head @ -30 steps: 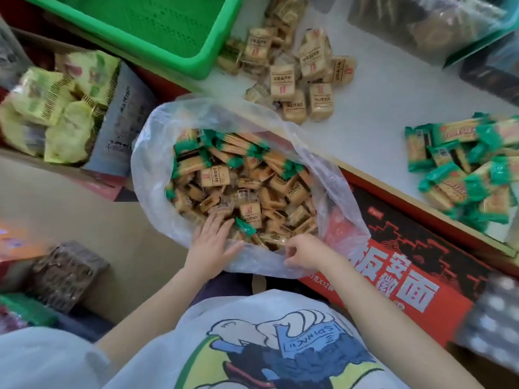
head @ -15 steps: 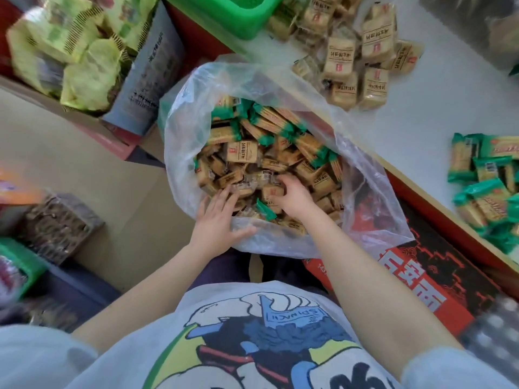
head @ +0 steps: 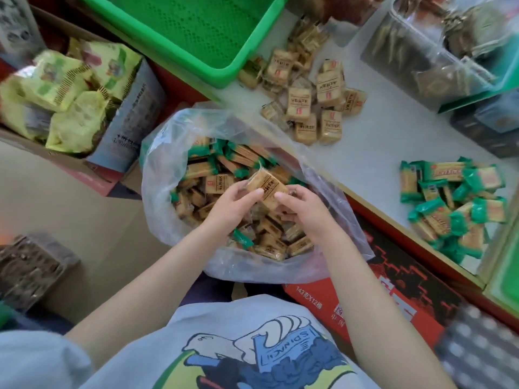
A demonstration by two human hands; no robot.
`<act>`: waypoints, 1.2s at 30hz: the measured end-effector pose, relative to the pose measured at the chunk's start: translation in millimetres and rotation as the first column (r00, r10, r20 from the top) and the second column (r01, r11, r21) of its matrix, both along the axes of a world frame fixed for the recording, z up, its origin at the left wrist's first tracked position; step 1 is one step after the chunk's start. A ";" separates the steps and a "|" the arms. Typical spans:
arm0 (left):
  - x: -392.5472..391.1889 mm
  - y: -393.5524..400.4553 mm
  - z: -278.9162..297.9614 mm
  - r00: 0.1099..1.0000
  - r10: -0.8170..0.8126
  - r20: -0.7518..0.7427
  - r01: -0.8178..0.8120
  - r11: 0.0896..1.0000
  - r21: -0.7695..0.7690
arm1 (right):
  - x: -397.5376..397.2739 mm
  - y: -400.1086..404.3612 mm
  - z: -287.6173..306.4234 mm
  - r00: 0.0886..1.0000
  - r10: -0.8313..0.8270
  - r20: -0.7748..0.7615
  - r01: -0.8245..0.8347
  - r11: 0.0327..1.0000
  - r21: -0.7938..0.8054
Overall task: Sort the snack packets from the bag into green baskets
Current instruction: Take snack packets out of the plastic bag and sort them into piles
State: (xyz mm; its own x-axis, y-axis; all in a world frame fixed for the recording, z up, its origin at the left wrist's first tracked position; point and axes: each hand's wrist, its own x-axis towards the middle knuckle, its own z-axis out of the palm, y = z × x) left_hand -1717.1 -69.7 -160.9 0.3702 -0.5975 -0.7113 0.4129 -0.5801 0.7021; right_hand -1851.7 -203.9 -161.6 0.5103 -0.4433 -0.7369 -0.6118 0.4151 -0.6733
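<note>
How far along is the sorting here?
Partly done: a tan pile and a green-ended pile lie on the table, not in the green basket. Left hand and right hand hold one tan packet. The bag remains well filled.

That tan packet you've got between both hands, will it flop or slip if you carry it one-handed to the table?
The tan packet probably stays stiff: it keeps a blocky shape between the left hand and right hand. It looks light, since fingertips alone hold it. Its glossy wrapper may be a bit slippery, so a pinch across the sides seems safer.
</note>
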 end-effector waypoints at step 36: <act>26.1 -112.4 -41.0 0.227 -0.731 0.644 0.548 0.642 0.536 | 60.6 -140.0 -10.1 0.957 -0.289 0.024 0.287 0.937 -0.198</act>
